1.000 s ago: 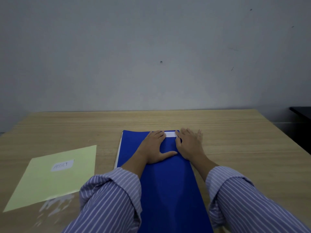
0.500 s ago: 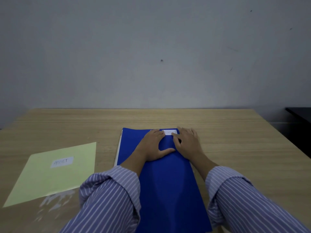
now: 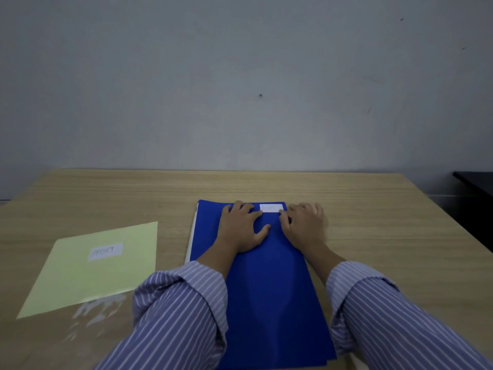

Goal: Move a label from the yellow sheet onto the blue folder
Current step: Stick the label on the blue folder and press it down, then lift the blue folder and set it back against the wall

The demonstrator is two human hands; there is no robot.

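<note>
The blue folder [image 3: 269,284] lies lengthwise in the middle of the wooden table. A small white label [image 3: 270,208] sits flat near its far edge. My left hand [image 3: 241,228] rests palm down on the folder, fingers spread, just left of the label. My right hand [image 3: 302,225] lies flat at the folder's right edge, its fingertips touching the label's lower right corner. On the left lies the yellow sheet [image 3: 80,284] with one white label reading "ASSET" [image 3: 106,251] stuck on it.
The wooden table [image 3: 400,236] ends against a grey wall. A dark piece of furniture [image 3: 474,188] stands past the table's right edge. A pale smudge or glare patch [image 3: 93,313] marks the wood below the yellow sheet.
My right hand has shifted to the right, uncovering more of the label on the folder. My left hand stays flat on the folder.
</note>
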